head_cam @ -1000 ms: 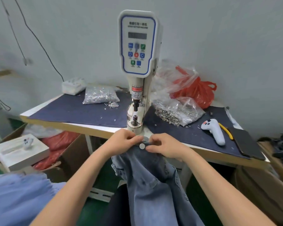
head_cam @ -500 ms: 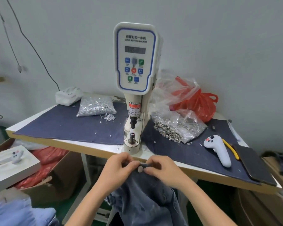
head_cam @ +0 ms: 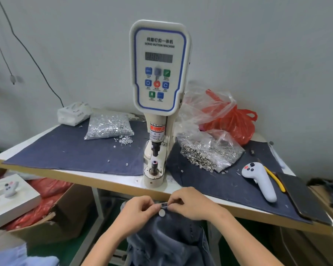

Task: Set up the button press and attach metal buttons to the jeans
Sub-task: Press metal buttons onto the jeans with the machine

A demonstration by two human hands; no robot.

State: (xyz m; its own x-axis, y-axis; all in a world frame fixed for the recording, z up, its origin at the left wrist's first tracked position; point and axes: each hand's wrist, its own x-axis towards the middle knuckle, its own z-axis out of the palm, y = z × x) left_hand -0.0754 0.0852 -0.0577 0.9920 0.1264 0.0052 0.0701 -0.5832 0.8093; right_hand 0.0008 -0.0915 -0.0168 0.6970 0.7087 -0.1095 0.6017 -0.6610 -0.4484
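Both hands pinched the waistband of the jeans (head_cam: 167, 239) low in the centre of the frame, left hand (head_cam: 137, 213) and right hand (head_cam: 190, 203) either side of a metal button (head_cam: 161, 213). Just above them stood the button press (head_cam: 159, 104) on the table (head_cam: 69, 178), bags of buttons (head_cam: 109, 126) flanking it.

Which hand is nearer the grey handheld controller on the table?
Right. The right hand grips the jeans waistband left of the controller; the left hand is farther left.
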